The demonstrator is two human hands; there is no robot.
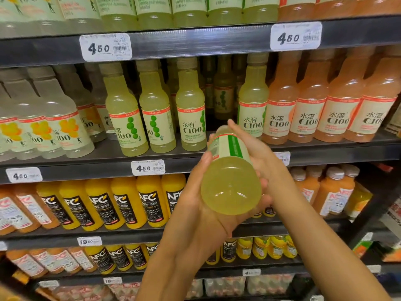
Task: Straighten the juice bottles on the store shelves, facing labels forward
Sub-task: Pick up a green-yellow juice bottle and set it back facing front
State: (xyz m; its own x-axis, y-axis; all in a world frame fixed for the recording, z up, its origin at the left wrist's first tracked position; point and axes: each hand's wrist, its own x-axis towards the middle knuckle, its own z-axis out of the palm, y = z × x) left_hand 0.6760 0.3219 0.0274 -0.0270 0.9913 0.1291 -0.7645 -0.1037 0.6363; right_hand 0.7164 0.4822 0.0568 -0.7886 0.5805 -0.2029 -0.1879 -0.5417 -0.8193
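Currently one pale green juice bottle [231, 170] is gripped base-outward by the left hand [201, 198] and right hand [256, 153], before the shelf [325, 155] gap between four green-labelled bottles.

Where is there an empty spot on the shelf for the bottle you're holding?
One gap in the front row: bare shelf between the lime bottle showing C100 and the next lime bottle, just above the held bottle that the left hand and right hand carry. Darker bottles stand further back there. Elsewhere the front row is packed.
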